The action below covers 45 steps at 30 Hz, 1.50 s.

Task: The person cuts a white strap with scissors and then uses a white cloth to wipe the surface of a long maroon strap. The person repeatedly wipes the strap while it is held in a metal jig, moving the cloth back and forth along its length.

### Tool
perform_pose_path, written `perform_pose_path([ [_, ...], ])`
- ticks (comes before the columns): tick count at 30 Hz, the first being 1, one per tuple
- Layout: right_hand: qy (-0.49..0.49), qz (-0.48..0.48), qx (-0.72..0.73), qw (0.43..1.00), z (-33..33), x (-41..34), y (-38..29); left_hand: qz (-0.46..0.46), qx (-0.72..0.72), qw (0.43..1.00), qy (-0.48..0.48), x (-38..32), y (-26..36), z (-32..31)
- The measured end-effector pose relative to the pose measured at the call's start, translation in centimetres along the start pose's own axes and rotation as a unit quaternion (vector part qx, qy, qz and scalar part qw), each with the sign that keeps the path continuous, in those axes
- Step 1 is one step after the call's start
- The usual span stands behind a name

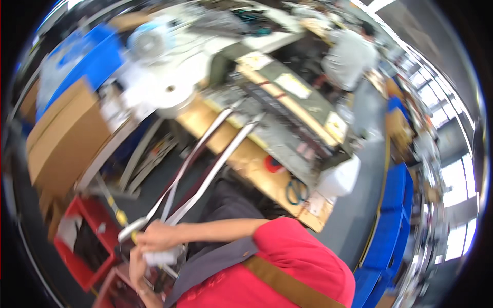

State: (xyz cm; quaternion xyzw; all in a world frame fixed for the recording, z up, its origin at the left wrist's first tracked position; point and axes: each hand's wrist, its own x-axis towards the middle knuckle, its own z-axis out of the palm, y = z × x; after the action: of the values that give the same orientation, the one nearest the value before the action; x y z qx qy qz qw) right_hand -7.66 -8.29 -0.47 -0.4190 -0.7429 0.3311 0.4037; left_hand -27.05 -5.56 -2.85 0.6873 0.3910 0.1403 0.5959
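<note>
My right hand (158, 235) is closed at the near ends of long white straps (227, 152), beside a flat white piece (133, 229). My left hand (138, 263) touches or nearly touches it from below; its grip is blurred. A white bundle (161, 257) lies just under my right hand. The straps, with dark red ones alongside, run up to a long grey machine (277, 134) on a wooden-edged bench (246, 165). Blue-handled scissors (296, 191) and a red round object (272, 164) rest on that bench.
Red crates (85, 285) stand beside my hands. A cardboard box (65, 134), blue bin (83, 69), white roll (171, 92) and fan (148, 42) are beyond. Blue bins (393, 215) line the right side; a person in a light shirt (348, 57) sits farther off.
</note>
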Motion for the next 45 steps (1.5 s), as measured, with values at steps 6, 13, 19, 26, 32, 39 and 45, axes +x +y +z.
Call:
perform_pose_path([
  [6, 0.066, 0.005, 0.007, 0.998, -0.4, -1.1, 0.7, 0.019, -0.325, 0.940, 0.098, -0.7, 2.8, -0.6],
  [13, 0.026, -0.009, -0.091, 0.995, 0.7, -1.1, 1.1, 0.101, -0.215, 0.925, 0.297, 1.7, 3.1, -5.5],
  [19, 0.033, -0.050, -0.126, 0.990, -0.2, 0.1, -0.5, 0.046, 0.017, 0.999, 0.010, 2.8, 2.5, -1.2],
  [26, 0.068, 0.002, -0.041, 0.997, 0.7, 0.6, 1.5, 0.034, -0.283, 0.957, 0.060, 1.4, 2.5, -0.2],
  [32, 0.094, -0.001, -0.072, 0.993, 1.5, -0.9, 3.3, 0.143, -0.452, 0.857, 0.201, 5.5, 1.5, -5.9],
  [39, 0.001, -0.015, -0.124, 0.992, 1.8, -0.3, 2.3, 0.159, -0.074, 0.898, 0.404, 3.3, -0.2, -4.1],
  [45, 0.076, -0.043, -0.083, 0.993, 0.8, 0.8, 0.8, -0.012, -0.114, 0.993, -0.016, 2.2, -0.3, -1.3],
])
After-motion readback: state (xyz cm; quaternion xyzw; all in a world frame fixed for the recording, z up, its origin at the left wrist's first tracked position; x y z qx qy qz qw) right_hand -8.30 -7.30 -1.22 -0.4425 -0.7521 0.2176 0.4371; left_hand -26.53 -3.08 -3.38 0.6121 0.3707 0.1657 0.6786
